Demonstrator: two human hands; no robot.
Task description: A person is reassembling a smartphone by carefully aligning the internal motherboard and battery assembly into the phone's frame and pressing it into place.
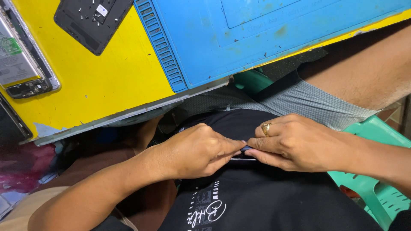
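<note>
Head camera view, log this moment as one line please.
left hand: pinching thin dark device | right hand: pinching same device, gold ring | place: over lap, below yellow table | nearby: blue mat, opened phone

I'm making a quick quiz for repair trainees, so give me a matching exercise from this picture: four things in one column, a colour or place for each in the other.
Things:
1. work mat
2. table top
3. ring
4. chair

Matches:
a. gold, on a finger of the right hand
b. teal plastic, under the person
c. blue, lying on the table
d. yellow, with a grey edge

Pairs: 1-c, 2-d, 3-a, 4-b
</note>
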